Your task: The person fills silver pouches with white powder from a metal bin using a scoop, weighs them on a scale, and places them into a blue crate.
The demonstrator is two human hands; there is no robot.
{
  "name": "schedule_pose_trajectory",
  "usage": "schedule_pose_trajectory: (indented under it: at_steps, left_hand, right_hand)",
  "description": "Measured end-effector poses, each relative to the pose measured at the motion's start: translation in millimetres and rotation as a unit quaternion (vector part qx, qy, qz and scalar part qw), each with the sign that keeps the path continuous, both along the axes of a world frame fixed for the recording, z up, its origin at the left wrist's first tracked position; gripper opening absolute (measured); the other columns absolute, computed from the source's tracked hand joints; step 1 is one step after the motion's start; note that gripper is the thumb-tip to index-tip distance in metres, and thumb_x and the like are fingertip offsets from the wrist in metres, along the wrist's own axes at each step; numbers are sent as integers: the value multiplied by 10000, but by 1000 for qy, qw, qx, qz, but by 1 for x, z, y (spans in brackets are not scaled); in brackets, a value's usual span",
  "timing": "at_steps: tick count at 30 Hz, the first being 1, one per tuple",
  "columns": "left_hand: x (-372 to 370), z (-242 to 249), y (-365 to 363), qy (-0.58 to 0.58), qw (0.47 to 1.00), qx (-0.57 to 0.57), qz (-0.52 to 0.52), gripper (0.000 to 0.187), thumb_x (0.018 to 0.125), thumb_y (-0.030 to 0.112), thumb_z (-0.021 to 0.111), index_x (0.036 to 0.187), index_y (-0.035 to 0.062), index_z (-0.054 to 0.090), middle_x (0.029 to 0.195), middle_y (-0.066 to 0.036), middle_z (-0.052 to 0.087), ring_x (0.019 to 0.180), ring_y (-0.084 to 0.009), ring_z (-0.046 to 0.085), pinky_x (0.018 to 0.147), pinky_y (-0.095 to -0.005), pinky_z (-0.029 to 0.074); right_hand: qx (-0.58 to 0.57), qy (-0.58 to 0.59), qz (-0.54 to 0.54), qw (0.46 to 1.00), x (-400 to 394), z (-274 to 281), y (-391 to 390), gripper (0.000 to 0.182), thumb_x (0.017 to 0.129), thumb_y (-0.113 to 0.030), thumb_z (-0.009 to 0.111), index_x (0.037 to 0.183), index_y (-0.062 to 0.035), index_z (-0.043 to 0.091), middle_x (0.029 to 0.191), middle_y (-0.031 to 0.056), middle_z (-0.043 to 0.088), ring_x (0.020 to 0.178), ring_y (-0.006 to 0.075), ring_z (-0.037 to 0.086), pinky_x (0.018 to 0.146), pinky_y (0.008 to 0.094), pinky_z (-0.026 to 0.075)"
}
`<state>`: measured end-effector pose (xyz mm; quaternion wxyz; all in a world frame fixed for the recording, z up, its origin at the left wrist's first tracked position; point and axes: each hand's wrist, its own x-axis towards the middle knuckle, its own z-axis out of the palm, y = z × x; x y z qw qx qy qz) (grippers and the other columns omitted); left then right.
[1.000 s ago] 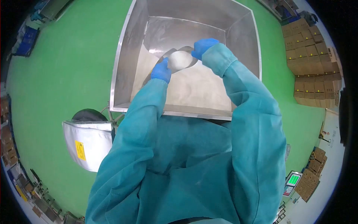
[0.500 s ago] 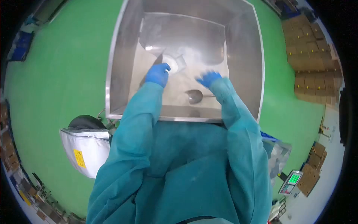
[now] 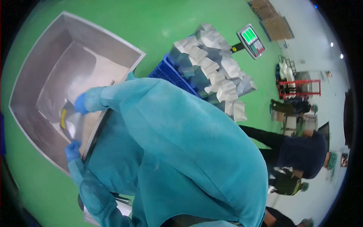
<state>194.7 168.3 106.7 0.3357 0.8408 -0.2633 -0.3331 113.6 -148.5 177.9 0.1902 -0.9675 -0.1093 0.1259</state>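
A silver foil bag (image 3: 74, 123) with a yellow label is inside a deep stainless steel bin (image 3: 41, 47). My left hand (image 3: 73, 150), in a blue glove, is closed at the bag's lower end in the view. At the other end, my right hand (image 3: 80, 104), gloved alike, grips the bag's edge, its fingers partly hidden and blurred. Pale powder (image 3: 109, 70) covers part of the bin floor. Only a bit of what looks like the scoop's handle (image 3: 112, 82) shows near the bin wall.
Beside the bin, a blue crate (image 3: 170, 75) holds several filled silver bags (image 3: 215, 68). A scale display (image 3: 249, 36) glows green behind it. Several people stand at the right, one in a dark shirt (image 3: 302, 153). Cardboard boxes (image 3: 278, 26) lie farther back.
My view has swung toward the right, bringing the crate and people into sight. My right hand, earlier empty and moving near the scoop, is now on the bag. The bag's yellow label now shows.
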Motion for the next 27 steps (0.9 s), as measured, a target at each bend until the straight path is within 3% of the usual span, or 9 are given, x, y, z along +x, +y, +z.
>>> schedule_pose_trajectory:
  at_steps: [5, 7, 10, 12, 13, 16, 18, 22, 27]
  left_hand:
    - [-40, 115, -21, -27, 996, -67, -58, 159, 793, -4, 541, 844, -30, 689, 749, -57, 666, 716, -123, 600, 689, -277, 484]
    - [-55, 149, -31, -82, 993, -80, -31, 166, 799, 5, 532, 836, -31, 690, 739, -62, 663, 712, -110, 597, 680, -261, 480]
    - [-58, 192, -67, -139, 981, -113, -77, 164, 808, 20, 533, 841, -24, 687, 740, -68, 666, 716, -106, 597, 679, -263, 476]
    - [-79, 221, -85, -89, 980, -170, -57, 153, 812, 34, 542, 857, -15, 680, 723, -62, 658, 704, -97, 584, 673, -264, 468]
    - [-84, 233, -89, -189, 970, -142, -55, 152, 828, 55, 553, 895, 9, 681, 752, -65, 661, 734, -100, 585, 698, -270, 467]
    - [-114, 299, -73, -170, 945, -260, 105, 292, 876, 119, 576, 1164, 76, 591, 758, 0, 569, 705, -76, 501, 644, -219, 409]
    - [-130, 328, -50, -183, 921, -306, 157, 332, 880, 122, 575, 1209, 78, 556, 746, 17, 526, 682, -68, 464, 626, -209, 388]
    - [-149, 318, -33, -165, 913, -329, 175, 350, 888, 119, 562, 1232, 60, 537, 785, 13, 510, 704, -72, 453, 649, -204, 389]
    - [-156, 227, -59, -45, 939, -314, 130, 360, 899, 151, 546, 1245, 51, 526, 797, 9, 507, 700, -61, 438, 618, -195, 373]
  right_hand:
    - [-35, 93, -20, 995, -70, 114, -6, 334, 709, -307, 655, 979, -111, 664, 895, 136, 659, 867, 319, 629, 754, 434, 498]
    - [17, -158, -16, 987, -110, 150, 6, 376, 692, -329, 686, 1018, -143, 669, 954, 131, 654, 929, 340, 609, 809, 462, 475]
    - [12, -477, 18, 879, -120, 158, 34, 313, 694, -325, 681, 954, -152, 683, 911, 114, 664, 879, 334, 627, 750, 465, 490]
    - [22, -321, -64, 945, -103, 137, 60, 255, 712, -316, 659, 907, -154, 690, 855, 103, 672, 819, 323, 646, 682, 459, 505]
    - [20, -45, -136, 989, -79, 119, 64, 238, 726, -314, 646, 902, -161, 690, 835, 99, 674, 799, 320, 650, 658, 458, 506]
    - [-4, -72, -124, 990, -104, 176, 56, 258, 800, -335, 542, 888, -135, 680, 822, 104, 663, 755, 303, 644, 635, 436, 497]
    - [-46, -136, -78, 987, -146, 232, 38, 300, 839, -372, 505, 911, -123, 656, 862, 119, 652, 791, 324, 629, 676, 445, 493]
    - [-180, -178, -162, 954, -276, 381, 2, 326, 813, -410, 569, 853, -93, 635, 748, 142, 622, 717, 350, 609, 643, 452, 484]
    - [-320, -193, -307, 875, -450, 504, -35, 330, 778, -389, 617, 753, -61, 651, 698, 159, 616, 641, 366, 594, 581, 432, 475]
